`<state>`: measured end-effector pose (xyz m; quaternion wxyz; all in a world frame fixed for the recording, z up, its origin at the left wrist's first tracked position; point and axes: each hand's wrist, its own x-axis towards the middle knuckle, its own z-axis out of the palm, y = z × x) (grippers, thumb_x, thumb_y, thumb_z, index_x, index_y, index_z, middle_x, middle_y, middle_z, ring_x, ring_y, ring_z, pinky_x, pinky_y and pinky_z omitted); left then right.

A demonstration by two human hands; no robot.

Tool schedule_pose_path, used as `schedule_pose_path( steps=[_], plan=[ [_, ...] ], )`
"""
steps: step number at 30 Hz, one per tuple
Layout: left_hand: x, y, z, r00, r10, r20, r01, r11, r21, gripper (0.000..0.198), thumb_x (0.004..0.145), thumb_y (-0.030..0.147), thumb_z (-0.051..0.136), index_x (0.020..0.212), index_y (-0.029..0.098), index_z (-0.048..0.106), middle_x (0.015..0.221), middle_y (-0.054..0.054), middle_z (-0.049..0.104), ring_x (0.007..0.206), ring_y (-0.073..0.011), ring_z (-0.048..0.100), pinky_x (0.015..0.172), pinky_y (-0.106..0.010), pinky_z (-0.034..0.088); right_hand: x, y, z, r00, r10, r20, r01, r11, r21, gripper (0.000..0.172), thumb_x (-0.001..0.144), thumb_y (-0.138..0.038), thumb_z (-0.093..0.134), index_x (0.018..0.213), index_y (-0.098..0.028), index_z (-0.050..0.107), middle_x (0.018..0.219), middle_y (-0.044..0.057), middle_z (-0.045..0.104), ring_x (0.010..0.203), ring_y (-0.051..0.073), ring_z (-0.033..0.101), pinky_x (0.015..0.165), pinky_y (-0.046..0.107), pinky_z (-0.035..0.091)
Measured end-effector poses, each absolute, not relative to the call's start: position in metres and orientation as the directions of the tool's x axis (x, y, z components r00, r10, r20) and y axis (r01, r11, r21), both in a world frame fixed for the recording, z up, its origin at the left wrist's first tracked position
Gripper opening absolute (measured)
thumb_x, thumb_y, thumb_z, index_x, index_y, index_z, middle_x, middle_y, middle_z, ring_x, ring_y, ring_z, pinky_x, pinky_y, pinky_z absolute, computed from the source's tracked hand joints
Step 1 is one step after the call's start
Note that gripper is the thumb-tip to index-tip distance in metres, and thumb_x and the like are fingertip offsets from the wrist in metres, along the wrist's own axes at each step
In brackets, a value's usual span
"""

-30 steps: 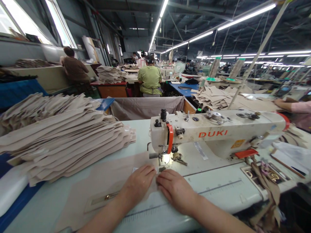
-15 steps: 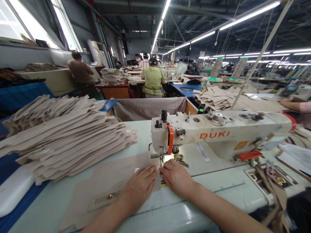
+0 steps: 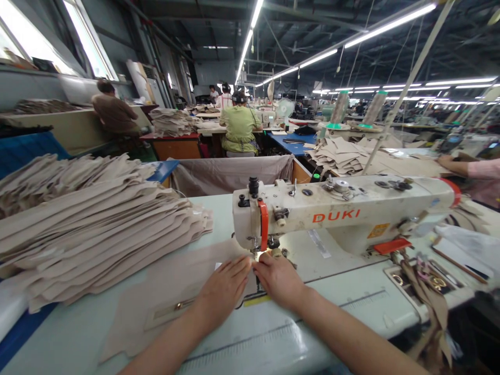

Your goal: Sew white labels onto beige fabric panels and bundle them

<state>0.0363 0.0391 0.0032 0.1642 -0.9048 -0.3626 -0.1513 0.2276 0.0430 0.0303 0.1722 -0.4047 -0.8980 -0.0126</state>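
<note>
While the left hand [image 3: 223, 289] lies palm-down over the beige fabric [image 3: 167, 278], the right hand [image 3: 280, 281] sits just beside it.
Fingers on each are bunched together; whether either clamps cloth, I cannot tell. Beyond the right hand stands the sewing machine [image 3: 339, 205].

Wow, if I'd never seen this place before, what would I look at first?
Probably the big white sewing machine, right of centre, with its orange letters. Next, the left hand and right hand, close together below its needle end, the left over a flat beige cloth. The big beige fabric pile at the left stands out too.
</note>
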Motion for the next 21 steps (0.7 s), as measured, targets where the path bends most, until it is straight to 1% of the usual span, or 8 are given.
schedule_pose_path(
  steps=[3,7,11,15,21],
  plan=[
    [0.0386,0.0342,0.0001,0.694,0.596,0.404,0.705,-0.676,-0.213,0.042,0.094,0.015,0.025,0.120,0.012,0.058,0.118,-0.010,0.065,0.110,-0.0188,0.059,0.091,-0.036,0.049,0.2291,0.0412,0.0270,-0.614,0.713,0.340,0.727,0.678,-0.109,0.016,0.092,-0.018,0.048,0.086,-0.017,0.063,0.083,0.005,0.062,0.077,0.017,0.054,0.072,0.029,0.043],
    [0.0404,0.0297,0.0024,0.690,0.608,0.392,0.705,-0.687,-0.176,0.040,0.094,0.017,0.027,0.120,0.014,0.057,0.119,-0.009,0.065,0.112,-0.0183,0.058,0.093,-0.036,0.047,0.2315,0.0391,0.0239,-0.615,0.704,0.355,0.722,0.684,-0.106,0.016,0.092,-0.018,0.049,0.085,-0.017,0.063,0.081,0.005,0.062,0.077,0.017,0.054,0.075,0.029,0.043],
    [0.0420,0.0336,0.0038,0.687,0.604,0.405,0.702,-0.696,-0.151,0.041,0.095,0.019,0.025,0.120,0.014,0.058,0.119,-0.009,0.065,0.111,-0.0176,0.058,0.093,-0.035,0.046,0.2326,0.0403,0.0256,-0.603,0.719,0.346,0.734,0.670,-0.113,0.018,0.092,-0.017,0.046,0.084,-0.017,0.062,0.081,0.005,0.062,0.078,0.017,0.055,0.075,0.028,0.043],
    [0.0443,0.0382,0.0013,0.672,0.597,0.438,0.713,-0.682,-0.163,0.042,0.096,0.017,0.024,0.119,0.013,0.058,0.119,-0.008,0.065,0.111,-0.0173,0.057,0.094,-0.036,0.044,0.2323,0.0420,0.0277,-0.593,0.728,0.344,0.744,0.659,-0.114,0.021,0.093,-0.017,0.044,0.086,-0.016,0.063,0.082,0.006,0.062,0.078,0.018,0.055,0.074,0.029,0.042],
    [0.0470,0.0384,0.0067,0.670,0.568,0.479,0.709,-0.681,-0.183,0.042,0.097,0.017,0.022,0.115,0.011,0.059,0.118,-0.007,0.066,0.111,-0.0168,0.058,0.092,-0.035,0.044,0.2321,0.0428,0.0262,-0.576,0.739,0.348,0.746,0.650,-0.147,0.023,0.093,-0.017,0.042,0.092,-0.017,0.064,0.083,0.006,0.062,0.079,0.020,0.054,0.073,0.031,0.041]
  ],
)
